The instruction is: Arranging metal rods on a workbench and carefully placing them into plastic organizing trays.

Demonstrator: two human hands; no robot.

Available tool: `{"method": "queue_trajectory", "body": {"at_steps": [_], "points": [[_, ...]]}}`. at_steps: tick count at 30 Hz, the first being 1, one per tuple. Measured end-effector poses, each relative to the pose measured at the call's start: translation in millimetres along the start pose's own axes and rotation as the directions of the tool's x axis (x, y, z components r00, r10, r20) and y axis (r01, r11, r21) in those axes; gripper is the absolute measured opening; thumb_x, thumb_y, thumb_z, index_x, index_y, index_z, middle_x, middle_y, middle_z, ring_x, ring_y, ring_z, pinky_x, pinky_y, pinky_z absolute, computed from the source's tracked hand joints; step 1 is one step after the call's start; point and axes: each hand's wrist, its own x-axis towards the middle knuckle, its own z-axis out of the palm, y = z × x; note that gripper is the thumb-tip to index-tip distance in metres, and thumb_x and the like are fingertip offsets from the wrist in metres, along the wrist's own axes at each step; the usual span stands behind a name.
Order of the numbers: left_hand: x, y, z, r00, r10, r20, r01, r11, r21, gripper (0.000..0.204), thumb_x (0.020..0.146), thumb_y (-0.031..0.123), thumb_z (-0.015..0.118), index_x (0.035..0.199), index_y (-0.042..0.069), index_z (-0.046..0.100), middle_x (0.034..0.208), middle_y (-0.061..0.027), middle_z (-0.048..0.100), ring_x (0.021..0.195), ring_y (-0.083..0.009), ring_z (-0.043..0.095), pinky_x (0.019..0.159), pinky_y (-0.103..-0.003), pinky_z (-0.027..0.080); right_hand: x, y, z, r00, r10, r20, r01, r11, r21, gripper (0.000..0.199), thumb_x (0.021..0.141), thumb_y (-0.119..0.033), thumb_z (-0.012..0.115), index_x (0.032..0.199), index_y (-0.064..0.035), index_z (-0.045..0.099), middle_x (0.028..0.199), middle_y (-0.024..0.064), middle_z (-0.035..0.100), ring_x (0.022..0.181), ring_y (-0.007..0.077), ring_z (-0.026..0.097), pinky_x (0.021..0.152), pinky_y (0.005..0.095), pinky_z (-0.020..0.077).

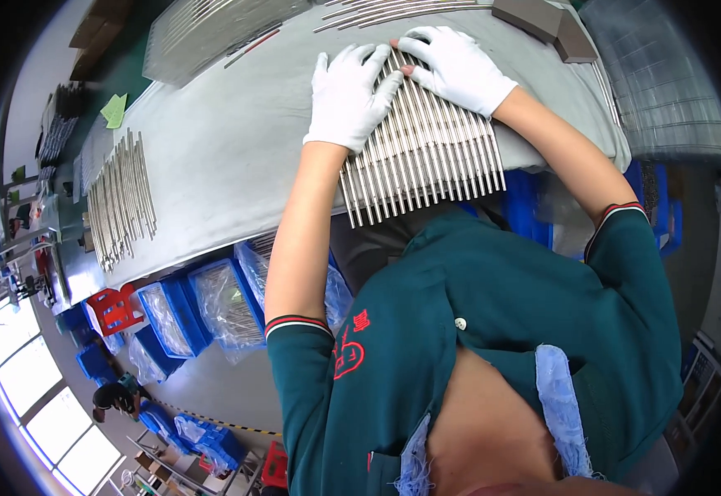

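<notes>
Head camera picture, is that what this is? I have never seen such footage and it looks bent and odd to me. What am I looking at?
Yes: a wide fisheye camera worn on a person's head looks down at their own arms, so straight edges curve. No machine here. Both hands wear white gloves. The left hand and right hand lie flat, palms down, on a row of thin metal rods laid side by side, whose near ends overhang the edge of a grey-covered table. Neither hand grips anything. More rods lie farther left. Blue bins stand below the table.
</notes>
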Motion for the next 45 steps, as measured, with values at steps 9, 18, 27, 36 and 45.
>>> {"method": "queue_trajectory", "body": {"at_steps": [9,18,27,36,45], "points": [[10.2,-16.7,-1.8,0.998,0.062,0.008,-0.061,0.998,-0.030,0.044,0.079,0.043,0.053,0.107,0.010,0.059,0.102,-0.0145,0.057,0.092,-0.0287,0.054,0.079,-0.037,0.044,1.9,-8.8,-7.6,0.999,0.022,-0.045,-0.020,0.999,0.042,0.039,0.085,-0.040,0.045,0.112,-0.0129,0.053,0.107,0.0096,0.053,0.098,0.0281,0.050,0.085,0.0395,0.0402],[9.1,-14.5,-1.9,0.998,0.001,0.058,-0.003,1.000,0.019,0.042,0.079,0.045,0.053,0.106,0.014,0.060,0.099,-0.0152,0.057,0.089,-0.0298,0.054,0.077,-0.038,0.044,1.3,-10.0,-5.4,0.997,0.078,-0.001,-0.078,0.996,-0.033,0.040,0.084,-0.040,0.046,0.113,-0.0135,0.053,0.106,0.0118,0.052,0.100,0.0280,0.048,0.088,0.0400,0.0376],[8.1,-19.9,-1.8,0.999,0.022,0.049,-0.022,1.000,-0.003,0.040,0.078,0.044,0.054,0.106,0.015,0.060,0.101,-0.0159,0.056,0.091,-0.0307,0.054,0.079,-0.039,0.043,4.4,-13.0,-11.3,0.995,0.101,0.017,-0.100,0.994,-0.036,0.042,0.082,-0.043,0.048,0.112,-0.0145,0.054,0.105,0.0116,0.052,0.098,0.0290,0.048,0.087,0.0397,0.0389],[4.1,-18.1,-10.2,0.992,-0.123,0.033,0.127,0.942,-0.310,0.039,0.080,0.033,0.055,0.109,0.006,0.057,0.108,-0.0161,0.055,0.102,-0.0296,0.052,0.088,-0.036,0.040,0.1,-1.4,-3.4,0.993,-0.037,-0.108,0.035,0.999,-0.017,0.051,0.081,-0.043,0.048,0.118,-0.0072,0.047,0.119,0.0137,0.047,0.113,0.0296,0.042,0.096,0.0410,0.0311],[-45.2,39.1,-46.6,0.957,0.101,0.271,-0.083,0.994,-0.075,0.065,0.078,0.047,0.049,0.121,-0.001,0.042,0.125,-0.0189,0.043,0.119,-0.0345,0.036,0.100,-0.048,0.022,-43.8,-22.9,-45.4,0.861,-0.406,0.305,0.353,0.910,0.215,0.074,0.078,-0.064,0.030,0.125,-0.0085,0.042,0.134,0.0204,0.030,0.124,0.0366,0.027,0.104,0.0467,0.0162]]}}
